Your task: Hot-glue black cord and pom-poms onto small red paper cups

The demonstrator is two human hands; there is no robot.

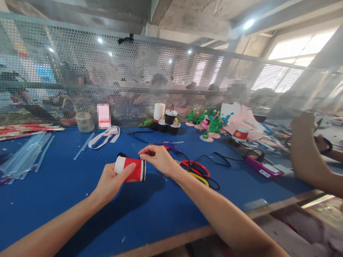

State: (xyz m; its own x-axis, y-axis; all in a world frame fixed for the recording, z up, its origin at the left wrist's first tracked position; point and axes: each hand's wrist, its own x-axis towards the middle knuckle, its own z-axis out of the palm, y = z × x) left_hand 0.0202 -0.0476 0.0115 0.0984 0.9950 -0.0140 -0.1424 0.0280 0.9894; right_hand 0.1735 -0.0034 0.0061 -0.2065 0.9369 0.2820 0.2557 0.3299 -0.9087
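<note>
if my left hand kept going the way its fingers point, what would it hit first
The left hand points up and right, already gripping the red paper cup. Past that, likely the right hand at the cup's rim; depth is unclear.

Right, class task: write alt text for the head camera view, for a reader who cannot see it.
A person's left hand holds a small red and white paper cup on its side above a blue worktable, while the right hand pinches at its dark rim. Red-handled scissors, black cords and craft pieces lie beyond, before a perforated metal screen; a co-worker's arm enters from the right.
</note>
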